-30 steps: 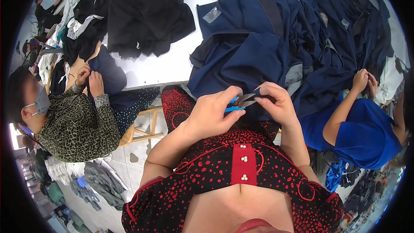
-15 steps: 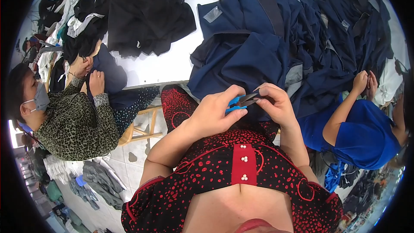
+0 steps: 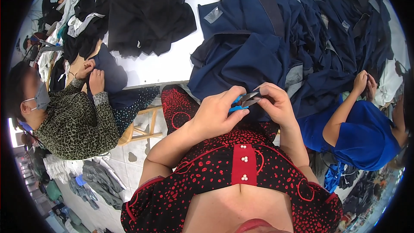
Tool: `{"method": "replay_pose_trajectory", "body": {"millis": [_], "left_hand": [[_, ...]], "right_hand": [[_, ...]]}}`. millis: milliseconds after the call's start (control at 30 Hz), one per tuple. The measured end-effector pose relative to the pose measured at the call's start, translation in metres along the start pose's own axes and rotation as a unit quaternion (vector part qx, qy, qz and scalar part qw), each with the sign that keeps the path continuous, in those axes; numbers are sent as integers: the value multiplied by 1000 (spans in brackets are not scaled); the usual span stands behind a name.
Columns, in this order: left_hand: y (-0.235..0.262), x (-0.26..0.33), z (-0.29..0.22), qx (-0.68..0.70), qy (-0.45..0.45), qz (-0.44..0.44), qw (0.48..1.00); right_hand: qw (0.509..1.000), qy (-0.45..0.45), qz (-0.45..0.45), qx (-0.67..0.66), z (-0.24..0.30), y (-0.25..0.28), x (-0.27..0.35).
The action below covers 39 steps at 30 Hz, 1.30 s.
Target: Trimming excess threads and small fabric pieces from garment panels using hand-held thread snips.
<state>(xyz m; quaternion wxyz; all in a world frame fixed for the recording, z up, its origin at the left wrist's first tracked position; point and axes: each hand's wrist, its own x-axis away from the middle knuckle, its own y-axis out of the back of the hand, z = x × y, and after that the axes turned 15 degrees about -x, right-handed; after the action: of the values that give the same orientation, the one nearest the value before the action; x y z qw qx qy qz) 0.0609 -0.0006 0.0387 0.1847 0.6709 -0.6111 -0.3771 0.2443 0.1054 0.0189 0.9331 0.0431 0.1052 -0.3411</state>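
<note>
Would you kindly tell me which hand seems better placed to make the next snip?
Probably the left hand: it grips the blue-handled snips, with the blades pointing toward the right hand, which holds no visible tool.

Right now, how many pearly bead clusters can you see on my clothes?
3: the top cluster, middle cluster and bottom cluster, in line on the red strip down your front. None seems hidden.
</note>
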Motion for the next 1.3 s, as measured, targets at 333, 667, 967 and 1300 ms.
{"method": "replay_pose_trajectory", "body": {"millis": [333, 667, 967, 1300], "left_hand": [[0, 0, 3, 167, 71, 95, 979], [-5, 1, 5, 166, 68, 70, 981], [5, -3, 4, 166, 84, 8, 982], [-23, -11, 7, -39, 21, -77, 996]], "right_hand": [[999, 17, 7, 40, 6, -2, -1], [996, 35, 9, 77, 11, -5, -1], [991, -69, -76, -81, 1, -5, 5], [869, -221, -78, -436, 2, -9, 8]]}}
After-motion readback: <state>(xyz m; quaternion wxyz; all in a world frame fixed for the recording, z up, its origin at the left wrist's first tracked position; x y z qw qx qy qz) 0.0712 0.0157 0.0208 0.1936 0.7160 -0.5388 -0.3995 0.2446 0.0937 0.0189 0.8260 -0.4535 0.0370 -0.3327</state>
